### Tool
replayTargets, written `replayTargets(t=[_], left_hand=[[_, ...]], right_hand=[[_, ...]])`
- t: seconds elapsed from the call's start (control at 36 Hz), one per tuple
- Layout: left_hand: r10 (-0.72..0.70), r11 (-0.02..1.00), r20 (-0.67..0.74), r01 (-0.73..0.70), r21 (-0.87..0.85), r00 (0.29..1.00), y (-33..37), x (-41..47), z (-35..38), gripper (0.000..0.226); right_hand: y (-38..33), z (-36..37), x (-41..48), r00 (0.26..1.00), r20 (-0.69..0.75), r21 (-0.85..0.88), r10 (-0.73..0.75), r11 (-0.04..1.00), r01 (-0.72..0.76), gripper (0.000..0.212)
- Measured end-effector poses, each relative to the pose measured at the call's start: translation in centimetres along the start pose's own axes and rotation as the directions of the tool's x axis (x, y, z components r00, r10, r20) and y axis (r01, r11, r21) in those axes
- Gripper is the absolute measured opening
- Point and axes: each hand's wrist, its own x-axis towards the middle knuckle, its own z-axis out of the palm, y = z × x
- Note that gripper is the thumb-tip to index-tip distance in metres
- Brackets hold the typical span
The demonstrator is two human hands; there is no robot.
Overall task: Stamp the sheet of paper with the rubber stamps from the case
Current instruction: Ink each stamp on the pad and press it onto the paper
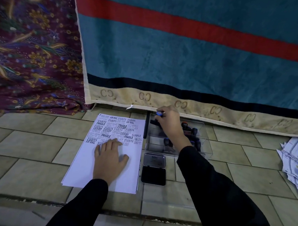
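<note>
Blue-capped stamp [159, 113]: we're pinching it with our right hand [170, 125] above the case [204, 142], our left hand [109, 156] pressing flat on the paper [84, 164].

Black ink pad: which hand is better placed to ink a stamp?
Likely right: right hand grips a blue-capped rubber stamp over the clear plastic case; left hand lies flat on the white paper.

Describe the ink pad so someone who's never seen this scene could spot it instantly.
Find the white paper stack on the tiled floor. Just right of it, nearer the person than the clear stamp case, lies the ink pad. It alone is a flat tin, open, showing a black pad.
</note>
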Motion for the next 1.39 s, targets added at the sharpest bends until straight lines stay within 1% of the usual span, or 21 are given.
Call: replayTargets(t=[0.08,0.14,0.19,0.28,0.39,0.53,0.72,0.83,0.94,1.06,1.17,1.19,1.25,1.31,1.33,1.39], left_hand=[[-0.01,1.0,0.005,0.01,-0.014,1.0,0.0,0.0,-0.2,0.05],[-0.016,0.999,0.01,0.016,-0.038,1.0,0.0,0.0,-0.2,0.048],[-0.021,0.997,0.014,0.022,-0.07,1.0,-0.1,0.0,-0.2,0.043],[-0.032,0.993,0.017,0.034,-0.112,0.999,-0.2,0.0,-0.3,0.043],[-0.034,0.992,0.018,0.036,-0.121,0.999,-0.2,0.0,-0.3,0.044],[-0.035,0.994,0.019,0.037,-0.105,0.999,-0.2,-0.1,-0.2,0.045],[-0.033,0.995,0.011,0.034,-0.095,0.999,-0.1,-0.1,-0.2,0.045],[-0.034,0.996,0.002,0.034,-0.086,0.999,-0.1,0.0,-0.2,0.045],[-0.025,0.997,0.004,0.025,-0.068,1.0,-0.2,-0.1,0.0,0.046],[-0.025,0.998,-0.009,0.024,-0.058,1.0,0.0,0.0,0.0,0.045],[-0.03,0.998,-0.008,0.029,-0.056,1.0,0.0,0.0,0.1,0.044],[-0.031,0.998,-0.012,0.03,-0.054,0.999,-0.1,0.0,0.1,0.044],[-0.027,0.998,-0.02,0.026,-0.049,0.999,0.0,0.0,0.2,0.044],[-0.023,0.999,-0.02,0.022,-0.048,1.0,0.0,0.1,0.2,0.043],[-0.022,0.999,-0.019,0.021,-0.046,1.0,0.0,0.1,0.2,0.043],[-0.021,0.999,-0.021,0.02,-0.038,1.0,0.0,0.1,0.2,0.043]], right_hand=[[-1.3,-2.0,-2.4,0.997,-0.058,0.072,-0.045,0.996,0.049,0.021],[-2.0,-3.1,-4.7,0.995,-0.065,0.091,-0.071,0.993,0.076,0.021],[-2.4,-3.7,-7.4,0.996,-0.038,0.076,-0.084,0.993,0.086,0.023],[-2.5,-3.9,-11.2,0.996,0.026,0.061,-0.084,0.995,0.083,0.025],[-1.9,-3.3,-14.8,0.99,0.101,0.051,-0.102,0.994,0.097,0.017],[-1.4,-2.5,-16.6,0.987,0.129,0.057,-0.098,0.994,0.091,0.012],[-1.7,-1.8,-17.0,0.98,0.157,-0.016,-0.124,0.992,0.128,0.011],[-2.1,-1.5,-16.6,0.985,0.134,-0.041,-0.107,0.993,0.114,0.008],[-2.1,-1.3,-17.7,0.976,0.181,-0.052,-0.118,0.99,0.129,0.009],[-1.9,-1.5,-17.5,0.987,0.142,-0.022,-0.076,0.997,0.08,0.009],[-2.2,-1.5,-15.3,0.98,0.197,-0.047,-0.025,0.998,0.035,0.01],[-2.4,-1.5,-14.7,0.983,0.186,-0.027,-0.009,1.0,0.014,0.011],[-2.7,-1.4,-13.2,0.993,0.118,0.05,0.005,0.999,-0.011,0.011],[-3.3,-0.7,-11.6,0.999,0.048,0.112,-0.015,0.994,0.01,0.014],[-3.6,-0.2,-10.8,0.999,0.036,0.122,-0.027,0.992,0.022,0.015],[-4.0,1.0,-9.4,0.998,0.057,0.109,-0.04,0.993,0.033,0.016]])
